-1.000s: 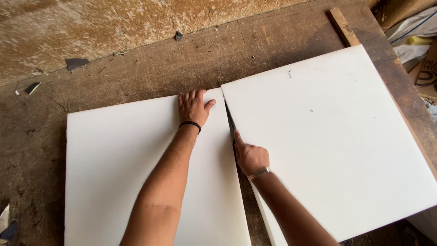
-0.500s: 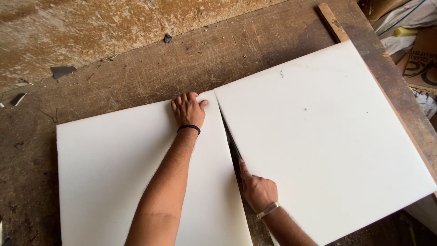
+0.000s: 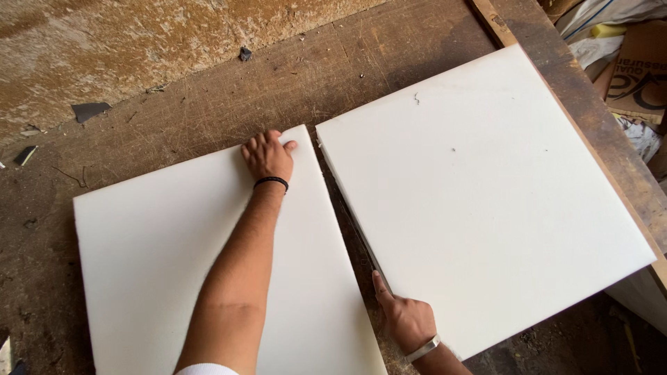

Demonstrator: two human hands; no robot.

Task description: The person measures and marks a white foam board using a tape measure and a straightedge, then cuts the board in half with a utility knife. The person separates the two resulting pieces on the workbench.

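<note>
Two thick white foam sheets lie side by side on a worn wooden bench (image 3: 361, 62) with a narrow gap between them. My left hand (image 3: 267, 156) rests flat on the far right corner of the left sheet (image 3: 146, 250) and holds nothing; a black band circles its wrist. My right hand (image 3: 406, 321) sits low in the gap, against the near left edge of the right sheet (image 3: 486, 187), with its index finger stretched along that edge. Its other fingers are curled, and I cannot make out whether they hold a thin tool.
A wooden strip (image 3: 495, 21) runs along the bench's far right side. Beyond it lie a cardboard box (image 3: 639, 76) and crumpled wrapping. Small dark scraps (image 3: 90, 110) and a chip (image 3: 245, 53) sit on the bench and the rough floor at the back left.
My right hand has slid toward me along the gap between the sheets, from about its middle to its near end. The left hand stays pressed on the same corner.
</note>
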